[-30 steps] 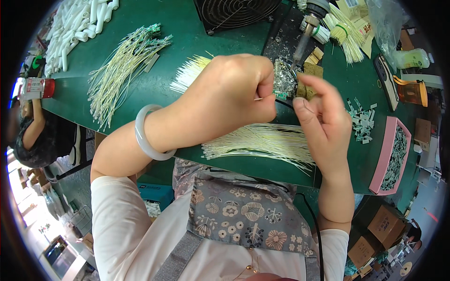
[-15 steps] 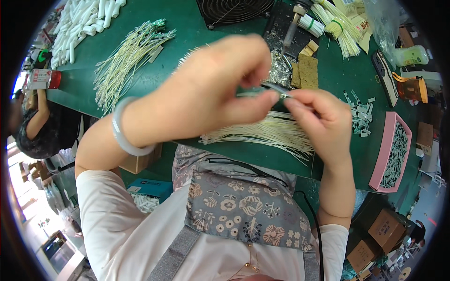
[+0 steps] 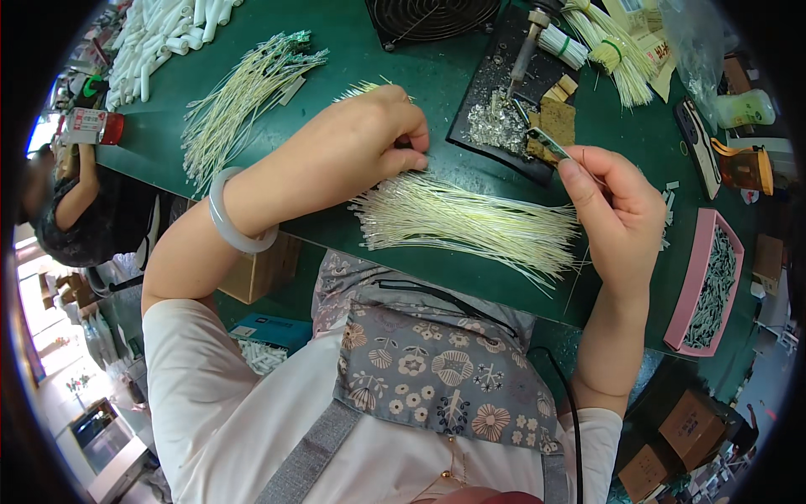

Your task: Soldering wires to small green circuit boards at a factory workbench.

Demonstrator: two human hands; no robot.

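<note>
My right hand (image 3: 617, 210) pinches a small narrow green-and-white strip (image 3: 550, 144) between thumb and forefinger, pointing up and left towards the soldering iron (image 3: 526, 55). A thin dark wire hangs below this hand. My left hand (image 3: 382, 134) is curled closed at the far edge of a bundle of thin pale-yellow wires (image 3: 470, 223). Its thumb lies against the upper wires; what its fingertips grip, if anything, is hidden. Another few wires (image 3: 357, 90) poke out behind the left hand.
A black tray (image 3: 470, 118) with metal scraps and a tan sponge (image 3: 557, 119) lies ahead. A pink box (image 3: 678, 323) of small strips stands right, near a phone (image 3: 698, 147). At the far left are a wire bundle (image 3: 243, 92) and white tubes (image 3: 143, 50). A fan (image 3: 432, 17) stands at the back.
My hands were together over the wires and have parted. The left has drawn back left to the bundle; the right has moved right with the strip.
</note>
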